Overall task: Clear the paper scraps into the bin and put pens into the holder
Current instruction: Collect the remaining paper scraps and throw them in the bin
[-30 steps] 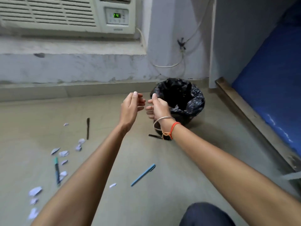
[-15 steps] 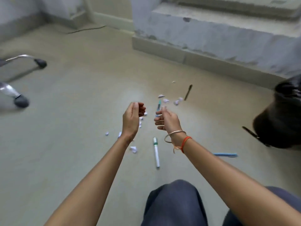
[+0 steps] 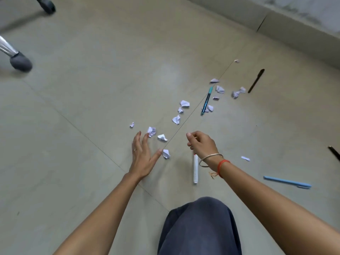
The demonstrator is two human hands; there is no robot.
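Note:
Several crumpled white paper scraps lie on the beige floor, among them one scrap [image 3: 151, 131] at my left fingertips, another scrap [image 3: 162, 137] just right of it and a third scrap [image 3: 166, 154] by my thumb. My left hand [image 3: 143, 155] is spread open, low over the floor. My right hand [image 3: 200, 144] hangs with fingers curled and nothing visible in it, above a white marker [image 3: 195, 168]. Further off lie a teal pen [image 3: 207, 100], a black pen [image 3: 256, 80], a light blue pen [image 3: 287, 182] and a dark pen [image 3: 334, 153]. Bin and holder are out of view.
Two chair castors [image 3: 21, 61] [image 3: 47, 4] stand at the far left. A pale stone step [image 3: 294, 24] runs along the top right. My knee in dark trousers [image 3: 198, 227] fills the bottom centre.
The view has swung left and down, away from the black bin. Both hands have dropped from above the bin to the floor by the scraps, and my left hand has spread open.

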